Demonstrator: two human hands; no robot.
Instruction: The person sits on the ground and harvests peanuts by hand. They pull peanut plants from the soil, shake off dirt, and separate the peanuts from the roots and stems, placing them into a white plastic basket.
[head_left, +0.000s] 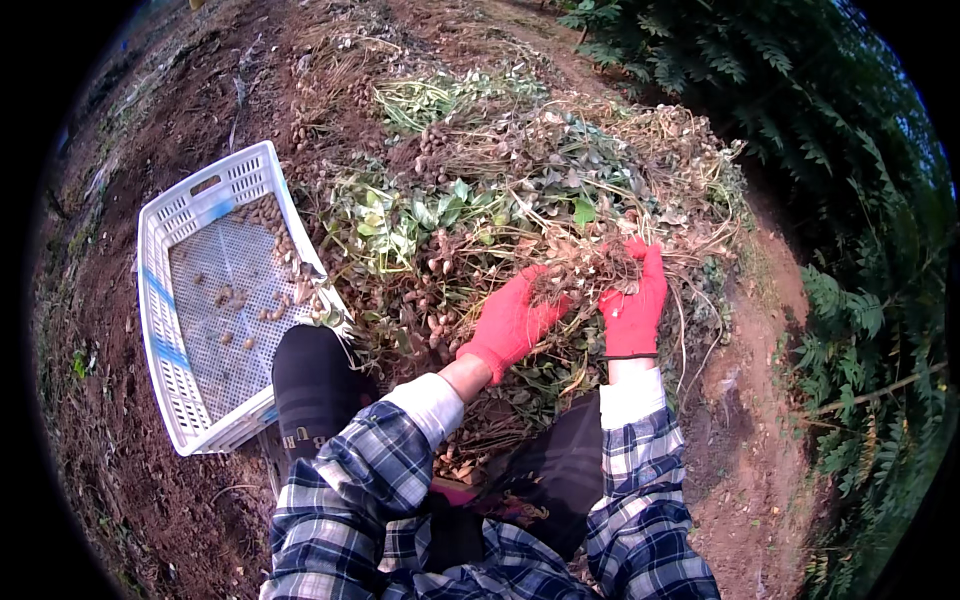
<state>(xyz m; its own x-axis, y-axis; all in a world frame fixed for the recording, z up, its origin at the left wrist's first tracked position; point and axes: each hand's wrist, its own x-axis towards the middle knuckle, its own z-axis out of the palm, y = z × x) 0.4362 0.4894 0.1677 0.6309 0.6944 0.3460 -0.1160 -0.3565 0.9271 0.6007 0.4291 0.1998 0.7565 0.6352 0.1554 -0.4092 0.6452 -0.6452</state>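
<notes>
My left hand, in a red knitted glove, has its fingers curled at the near side of a bunch of dried peanut roots and stems. On the right, my right hand, gloved the same way, grips that bunch with thumb and forefinger around it. Under both hands spreads a heap of uprooted peanut plants, partly green, partly dry, with peanut pods among the stems. What the left fingertips touch is partly hidden by roots.
A white perforated plastic crate stands tilted at the left beside my knee, peanuts along its far side and several scattered on its base. Reddish soil surrounds the heap. Leafy green plants line the right.
</notes>
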